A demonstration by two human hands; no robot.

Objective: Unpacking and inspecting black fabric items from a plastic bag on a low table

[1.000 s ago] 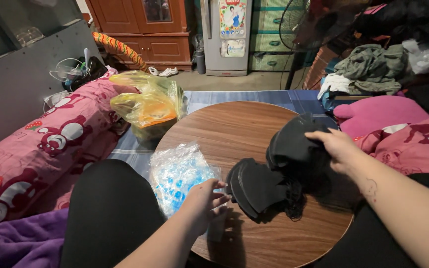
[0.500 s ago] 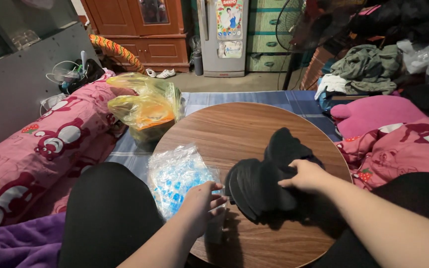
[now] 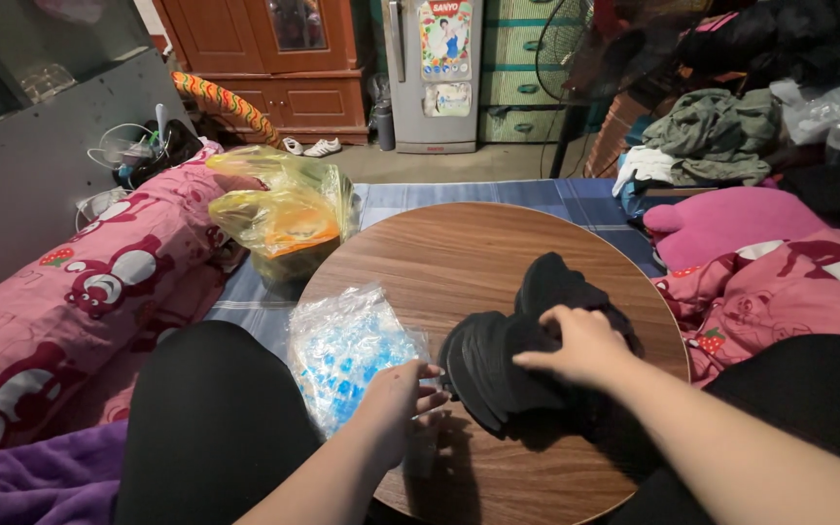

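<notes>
1. A fanned stack of black flat pieces is lying on the round wooden table, toward its near right side, with a second dark heap touching it just behind.
2. The right hand is laid palm down on top of the stack, fingers spread and pressing; nothing is seen to be clenched.
3. The left hand is set at the stack's left edge, fingertips pinched around something small; what is gripped there cannot be told.
4. A clear plastic bag with blue contents is lying just beside the left hand, partly over the table's edge.
5. Risk is judged here: the pieces are fanned and loosely stacked, so a sideways slide could be caused if the right hand's pressure is eased while one edge is being pulled.
6. The bag could be knocked off the rim by the left wrist, since it overhangs already.
7. A yellow plastic bag is standing at the far left rim, well apart from both hands.
8. Against the frame of half a second back, the right hand is seen shifted slightly further over the stack, and the pieces are fanned out more at their left edge.
9. The left hand is found almost where it was, at the stack's near left corner.
</notes>
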